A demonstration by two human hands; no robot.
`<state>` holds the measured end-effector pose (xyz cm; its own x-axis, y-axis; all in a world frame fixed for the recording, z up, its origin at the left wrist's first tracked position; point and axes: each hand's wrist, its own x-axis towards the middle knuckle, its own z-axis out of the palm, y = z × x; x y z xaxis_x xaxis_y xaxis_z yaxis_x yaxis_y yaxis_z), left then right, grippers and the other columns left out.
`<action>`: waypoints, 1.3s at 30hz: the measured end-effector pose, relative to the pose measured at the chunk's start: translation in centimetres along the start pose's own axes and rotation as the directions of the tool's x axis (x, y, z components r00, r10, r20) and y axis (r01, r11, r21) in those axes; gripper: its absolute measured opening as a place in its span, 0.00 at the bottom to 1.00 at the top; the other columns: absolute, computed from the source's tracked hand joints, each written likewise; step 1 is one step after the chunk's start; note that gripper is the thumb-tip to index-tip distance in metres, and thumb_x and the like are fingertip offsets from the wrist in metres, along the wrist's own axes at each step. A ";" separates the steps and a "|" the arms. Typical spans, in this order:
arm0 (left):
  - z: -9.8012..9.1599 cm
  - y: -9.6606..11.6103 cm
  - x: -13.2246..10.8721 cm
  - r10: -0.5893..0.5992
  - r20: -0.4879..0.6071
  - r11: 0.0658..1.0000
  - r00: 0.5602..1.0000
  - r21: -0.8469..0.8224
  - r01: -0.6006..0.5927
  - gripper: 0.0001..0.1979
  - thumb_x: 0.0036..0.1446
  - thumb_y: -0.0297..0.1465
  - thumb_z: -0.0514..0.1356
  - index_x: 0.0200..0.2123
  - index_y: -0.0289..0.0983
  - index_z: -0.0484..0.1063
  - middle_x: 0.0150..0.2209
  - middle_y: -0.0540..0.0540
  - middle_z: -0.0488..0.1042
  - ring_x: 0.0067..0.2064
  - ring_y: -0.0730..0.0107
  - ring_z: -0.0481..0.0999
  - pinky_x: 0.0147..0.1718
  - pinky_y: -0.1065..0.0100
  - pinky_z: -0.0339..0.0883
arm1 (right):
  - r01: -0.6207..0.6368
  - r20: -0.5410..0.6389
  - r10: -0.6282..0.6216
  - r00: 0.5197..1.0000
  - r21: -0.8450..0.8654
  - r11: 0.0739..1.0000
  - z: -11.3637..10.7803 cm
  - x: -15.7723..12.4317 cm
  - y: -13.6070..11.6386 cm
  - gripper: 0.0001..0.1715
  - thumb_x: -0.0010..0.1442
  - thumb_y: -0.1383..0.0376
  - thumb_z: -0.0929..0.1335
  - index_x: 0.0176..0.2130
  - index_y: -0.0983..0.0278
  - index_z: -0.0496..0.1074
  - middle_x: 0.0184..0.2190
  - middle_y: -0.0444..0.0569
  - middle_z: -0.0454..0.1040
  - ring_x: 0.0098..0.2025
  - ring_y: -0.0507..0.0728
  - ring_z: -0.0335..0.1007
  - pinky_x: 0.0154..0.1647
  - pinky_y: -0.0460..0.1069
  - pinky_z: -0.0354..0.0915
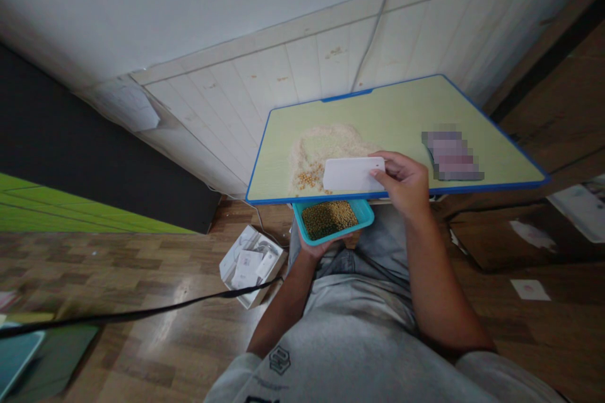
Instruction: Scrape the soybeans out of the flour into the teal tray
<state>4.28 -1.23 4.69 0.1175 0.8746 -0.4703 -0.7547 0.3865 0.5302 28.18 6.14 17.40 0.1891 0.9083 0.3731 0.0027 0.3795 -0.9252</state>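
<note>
My right hand [401, 179] grips a flat white scraper-like card [352, 174] by its right end, tilted over the near edge of the table [397, 116]. Left of the card lies a small group of yellow beans [309, 177], in front of a spread of pale rice-like grains [331, 138]. My left hand [321, 249] is under a turquoise plastic tray [365, 219], holding it just below the table edge. Inside the tray are green beans [319, 220] on the left and yellowish beans [344, 211] on the right. The fingers beneath the tray are mostly hidden.
A blurred-out flat object [452, 154] lies on the table's right side. On the wooden floor to the left stands an open white box [250, 264] with papers inside. A black strap [189, 302] crosses the lower left. A cardboard box [501, 236] is at the right.
</note>
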 end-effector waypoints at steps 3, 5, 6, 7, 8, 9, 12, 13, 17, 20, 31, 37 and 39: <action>0.2 0.1 -0.3 0.002 0.008 1.000 1.000 -0.009 -0.002 0.43 0.70 0.66 0.72 0.79 0.51 0.86 0.78 0.31 0.88 0.87 0.09 0.74 0.77 0.09 0.75 | 0.002 -0.002 -0.002 1.000 -0.006 1.000 -0.2 0.1 0.2 0.19 0.60 0.55 0.83 0.51 0.56 0.92 0.44 0.51 0.96 0.44 0.66 0.94 0.44 0.58 0.89; 0.4 0.1 -0.4 0.002 0.001 1.000 1.000 -0.016 -0.002 0.45 0.71 0.66 0.71 0.80 0.48 0.86 0.78 0.29 0.88 0.87 0.06 0.73 0.77 0.08 0.75 | -0.005 -0.013 0.005 1.000 -0.002 1.000 -0.4 0.1 0.4 0.20 0.58 0.55 0.84 0.50 0.56 0.92 0.43 0.51 0.96 0.43 0.66 0.94 0.44 0.58 0.89; 0.5 0.1 -0.5 0.002 -0.007 1.000 1.000 -0.017 -0.003 0.45 0.71 0.66 0.71 0.80 0.47 0.86 0.78 0.28 0.88 0.87 0.06 0.72 0.77 0.07 0.75 | -0.009 -0.019 0.009 1.000 0.002 1.000 -0.5 0.1 0.4 0.20 0.58 0.55 0.84 0.50 0.56 0.92 0.43 0.51 0.96 0.43 0.66 0.93 0.44 0.58 0.89; 0.6 0.1 -0.5 0.002 -0.014 1.000 1.000 -0.017 -0.003 0.45 0.72 0.66 0.71 0.80 0.47 0.86 0.78 0.28 0.87 0.87 0.05 0.73 0.77 0.07 0.75 | -0.012 -0.022 0.012 1.000 0.009 1.000 -0.5 0.1 0.5 0.20 0.57 0.55 0.84 0.49 0.56 0.93 0.43 0.51 0.96 0.42 0.66 0.93 0.44 0.58 0.89; 0.7 0.1 -0.6 0.002 -0.019 1.000 1.000 -0.016 -0.002 0.44 0.72 0.65 0.72 0.80 0.48 0.86 0.78 0.28 0.88 0.87 0.06 0.73 0.77 0.07 0.75 | -0.014 -0.023 0.014 1.000 0.017 1.000 -0.6 0.2 0.5 0.20 0.56 0.55 0.84 0.49 0.56 0.93 0.43 0.51 0.96 0.42 0.66 0.93 0.44 0.58 0.89; 0.8 0.1 -0.6 0.000 -0.018 1.000 1.000 -0.014 0.000 0.43 0.72 0.65 0.72 0.80 0.49 0.86 0.78 0.29 0.88 0.86 0.07 0.74 0.77 0.07 0.75 | -0.013 -0.021 0.014 1.000 0.025 1.000 -0.7 0.2 0.5 0.20 0.56 0.55 0.85 0.49 0.57 0.93 0.43 0.51 0.96 0.41 0.65 0.93 0.43 0.58 0.88; 1.0 0.2 -0.7 -0.004 -0.013 1.000 1.000 -0.012 0.003 0.40 0.74 0.64 0.71 0.79 0.50 0.87 0.77 0.30 0.89 0.85 0.10 0.77 0.77 0.08 0.74 | -0.012 -0.001 0.012 1.000 0.026 1.000 -0.9 0.2 0.6 0.21 0.56 0.54 0.85 0.49 0.57 0.93 0.42 0.51 0.95 0.40 0.65 0.92 0.43 0.57 0.88; 1.1 0.2 -0.8 -0.002 -0.015 1.000 1.000 -0.012 0.002 0.39 0.75 0.64 0.69 0.78 0.49 0.87 0.76 0.29 0.89 0.84 0.10 0.77 0.77 0.09 0.74 | -0.015 0.005 0.015 1.000 0.019 1.000 -0.9 0.2 0.6 0.21 0.56 0.54 0.85 0.49 0.57 0.93 0.42 0.51 0.95 0.40 0.65 0.92 0.43 0.57 0.87; 1.6 0.4 -1.0 -0.013 -0.031 1.000 0.999 -0.007 0.013 0.37 0.82 0.62 0.59 0.76 0.49 0.90 0.75 0.29 0.90 0.85 0.12 0.77 0.76 0.11 0.75 | -0.024 0.011 0.024 1.000 0.001 1.000 -0.9 0.2 0.5 0.21 0.57 0.54 0.84 0.49 0.56 0.92 0.42 0.50 0.95 0.41 0.65 0.92 0.42 0.57 0.86; 1.9 0.6 -1.2 -0.022 -0.046 1.000 0.999 0.005 0.022 0.36 0.85 0.59 0.55 0.76 0.49 0.90 0.76 0.32 0.89 0.85 0.12 0.77 0.76 0.10 0.74 | -0.014 -0.002 0.014 1.000 0.016 1.000 -0.9 0.3 0.3 0.21 0.55 0.54 0.83 0.48 0.56 0.93 0.41 0.50 0.95 0.40 0.65 0.91 0.39 0.55 0.84; 1.9 0.6 -1.2 -0.019 -0.022 1.000 1.000 0.019 0.019 0.32 0.82 0.57 0.64 0.76 0.50 0.92 0.75 0.30 0.90 0.86 0.10 0.75 0.77 0.11 0.74 | -0.027 0.008 0.027 1.000 0.045 0.999 -1.0 0.3 -0.7 0.22 0.53 0.53 0.86 0.47 0.56 0.94 0.40 0.50 0.96 0.39 0.65 0.91 0.38 0.55 0.84; 1.7 0.4 -1.0 -0.005 -0.038 1.000 0.999 0.030 0.006 0.37 0.80 0.64 0.63 0.75 0.49 0.91 0.78 0.30 0.88 0.86 0.11 0.74 0.77 0.13 0.73 | -0.043 0.061 0.041 0.997 0.044 0.998 -0.7 0.2 -0.5 0.22 0.54 0.54 0.87 0.48 0.56 0.93 0.42 0.50 0.96 0.41 0.65 0.93 0.40 0.56 0.87; 1.6 0.4 -0.9 -0.003 -0.036 0.999 0.999 0.046 0.005 0.37 0.78 0.65 0.66 0.73 0.48 0.91 0.79 0.29 0.87 0.87 0.10 0.72 0.77 0.13 0.72 | -0.048 0.070 0.046 0.996 0.034 0.998 -0.6 0.1 -0.3 0.22 0.55 0.55 0.86 0.49 0.56 0.93 0.42 0.50 0.96 0.42 0.65 0.93 0.41 0.56 0.87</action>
<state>4.94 -1.42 6.49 0.0961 0.8624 -0.4971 -0.7234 0.4036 0.5602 28.75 6.07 17.66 0.1194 0.9348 0.3346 -0.0396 0.3412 -0.9392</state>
